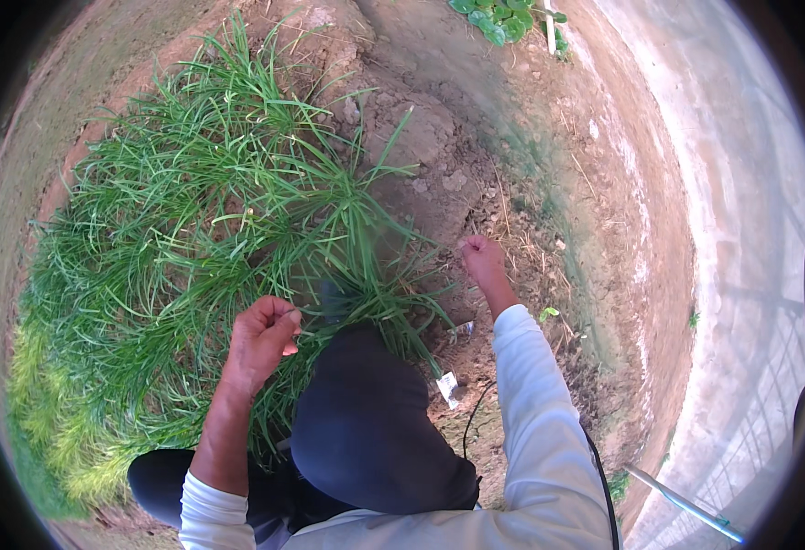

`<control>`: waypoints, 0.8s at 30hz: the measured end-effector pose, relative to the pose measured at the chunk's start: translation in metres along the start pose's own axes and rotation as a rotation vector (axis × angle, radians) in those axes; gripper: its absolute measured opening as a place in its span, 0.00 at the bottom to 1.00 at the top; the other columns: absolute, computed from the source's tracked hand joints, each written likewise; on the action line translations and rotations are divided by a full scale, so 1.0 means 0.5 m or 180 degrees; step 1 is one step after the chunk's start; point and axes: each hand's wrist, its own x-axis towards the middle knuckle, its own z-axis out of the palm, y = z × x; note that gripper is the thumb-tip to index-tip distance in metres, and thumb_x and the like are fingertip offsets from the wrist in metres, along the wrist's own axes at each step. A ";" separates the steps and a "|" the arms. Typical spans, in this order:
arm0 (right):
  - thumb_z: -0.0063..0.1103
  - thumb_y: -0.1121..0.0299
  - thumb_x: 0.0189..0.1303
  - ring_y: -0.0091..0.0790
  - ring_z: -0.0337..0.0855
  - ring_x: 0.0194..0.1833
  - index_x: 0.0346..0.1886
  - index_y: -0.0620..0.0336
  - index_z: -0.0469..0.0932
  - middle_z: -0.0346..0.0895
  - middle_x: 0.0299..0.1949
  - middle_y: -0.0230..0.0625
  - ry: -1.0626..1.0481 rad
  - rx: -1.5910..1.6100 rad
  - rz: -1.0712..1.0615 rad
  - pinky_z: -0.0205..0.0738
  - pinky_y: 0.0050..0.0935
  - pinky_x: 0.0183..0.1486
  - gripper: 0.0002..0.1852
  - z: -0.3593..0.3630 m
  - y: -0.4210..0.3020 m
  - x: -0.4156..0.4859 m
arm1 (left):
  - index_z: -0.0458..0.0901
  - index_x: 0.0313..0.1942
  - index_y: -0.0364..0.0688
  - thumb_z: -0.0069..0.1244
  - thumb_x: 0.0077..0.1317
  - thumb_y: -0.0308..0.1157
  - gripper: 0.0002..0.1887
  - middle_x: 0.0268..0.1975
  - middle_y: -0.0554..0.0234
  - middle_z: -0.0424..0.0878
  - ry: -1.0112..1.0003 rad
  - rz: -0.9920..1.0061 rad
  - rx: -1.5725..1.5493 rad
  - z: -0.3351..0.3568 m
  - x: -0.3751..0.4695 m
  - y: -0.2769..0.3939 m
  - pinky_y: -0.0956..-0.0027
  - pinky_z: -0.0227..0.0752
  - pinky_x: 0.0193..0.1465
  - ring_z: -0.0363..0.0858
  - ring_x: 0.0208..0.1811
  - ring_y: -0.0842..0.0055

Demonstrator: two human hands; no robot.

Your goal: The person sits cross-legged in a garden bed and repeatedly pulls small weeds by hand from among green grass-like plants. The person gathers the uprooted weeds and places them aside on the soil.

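Observation:
Long, narrow-leaved green plants (223,199), resembling garlic chives, grow in dense clumps before me and to the left. My left hand (265,337) is raised over their leaves, thumb against curled fingers; whether something thin is pinched there I cannot tell. Over bare soil (436,165) to the right of the clumps, my right hand (483,260) has its fingers drawn together, and its fingertips are too small to show whether they hold anything. My bent knee (368,412) in dark trousers presses close to the nearest leaves.
A white printed scrap (447,389) lies on the soil by my knee, with a smaller scrap (466,328) above it. A black cable (471,419) runs beside my right arm. Pale paving (732,227) borders the soil at right, where a pole (684,503) lies low. Round-leaved plants (502,17) grow at the top.

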 end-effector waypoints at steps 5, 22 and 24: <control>0.66 0.67 0.63 0.58 0.89 0.44 0.48 0.55 0.88 0.89 0.42 0.51 0.1621 0.0329 -0.0861 0.84 0.47 0.51 0.11 0.042 0.006 0.056 | 0.83 0.43 0.38 0.59 0.75 0.30 0.06 0.32 0.70 0.83 -0.0067 -0.0134 0.0065 -0.005 -0.004 -0.004 0.78 0.80 0.32 0.79 0.32 0.87; 0.67 0.67 0.60 0.61 0.88 0.46 0.45 0.52 0.88 0.88 0.42 0.50 -0.0019 -0.1220 -0.0901 0.83 0.54 0.48 0.10 0.179 -0.153 0.053 | 0.83 0.45 0.38 0.59 0.76 0.30 0.06 0.34 0.70 0.83 0.0106 -0.0158 0.0072 -0.032 -0.005 0.004 0.79 0.80 0.34 0.80 0.34 0.88; 0.68 0.65 0.61 0.57 0.89 0.43 0.43 0.52 0.89 0.89 0.39 0.49 -0.0114 -0.0846 -0.0681 0.83 0.51 0.46 0.09 0.166 -0.155 0.049 | 0.83 0.45 0.38 0.59 0.76 0.30 0.06 0.34 0.70 0.83 0.0110 -0.0178 0.0022 -0.027 -0.007 0.003 0.79 0.80 0.34 0.80 0.34 0.88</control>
